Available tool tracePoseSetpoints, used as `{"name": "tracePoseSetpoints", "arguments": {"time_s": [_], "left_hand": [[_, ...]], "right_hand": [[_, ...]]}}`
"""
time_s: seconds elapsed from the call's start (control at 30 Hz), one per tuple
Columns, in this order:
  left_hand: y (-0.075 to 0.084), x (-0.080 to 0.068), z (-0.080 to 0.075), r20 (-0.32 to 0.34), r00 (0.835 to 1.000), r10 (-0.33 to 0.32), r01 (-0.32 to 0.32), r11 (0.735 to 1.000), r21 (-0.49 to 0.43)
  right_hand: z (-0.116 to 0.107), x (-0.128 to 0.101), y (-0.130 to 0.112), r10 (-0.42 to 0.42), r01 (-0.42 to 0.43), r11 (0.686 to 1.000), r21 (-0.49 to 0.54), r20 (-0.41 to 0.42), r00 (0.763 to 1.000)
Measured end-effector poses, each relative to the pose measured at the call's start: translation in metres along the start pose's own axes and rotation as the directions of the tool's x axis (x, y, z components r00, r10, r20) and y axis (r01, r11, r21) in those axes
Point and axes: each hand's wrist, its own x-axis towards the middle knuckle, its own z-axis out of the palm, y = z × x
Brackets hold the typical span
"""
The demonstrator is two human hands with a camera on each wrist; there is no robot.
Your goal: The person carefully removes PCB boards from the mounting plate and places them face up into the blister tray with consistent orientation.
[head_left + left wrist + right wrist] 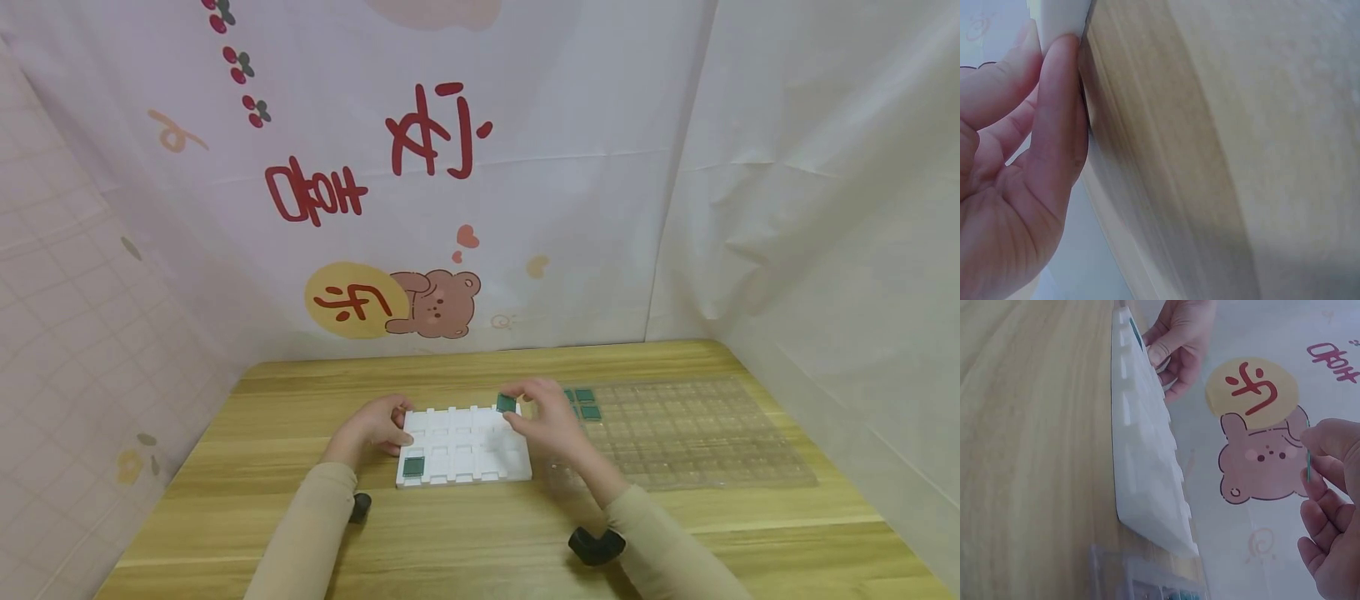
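A white tray [491, 462] with rows of square pockets lies on the table. My left hand [377, 423] grips its left edge; in the left wrist view the thumb and fingers [1059, 94] pinch the tray's corner [1063, 15]. Between the thumb and fingers of my right hand [553, 423] is a small square green circuit board [506, 403], held over the tray's far right corner. Seen edge-on in the right wrist view, that circuit board [1309, 456] is apart from the tray. Another green circuit board [413, 467] sits in the near left pocket.
To the right lies a clear plastic tray [690, 442] divided into many small cells. Several green circuit boards [591, 412] sit at its far left corner, partly behind the right hand. A printed white cloth [570, 208] hangs behind the wooden table [465, 542] and along its sides.
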Motion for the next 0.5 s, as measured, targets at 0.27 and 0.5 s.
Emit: {"name": "tracePoseSetpoints", "arguments": {"time_s": [0.27,0.5], "left_hand": [[-0.001,0.002,-0.001,0.008,1.0,-0.017,0.017,1.0,0.0],[-0.001,0.002,0.0,0.001,1.0,-0.015,0.015,1.0,-0.001]], "right_hand": [[-0.018,-0.007,0.007,0.005,-0.005,1.0,-0.005,-0.01,1.0],[-0.03,-0.011,0.021,-0.027,0.027,1.0,0.004,-0.05,0.998]]}}
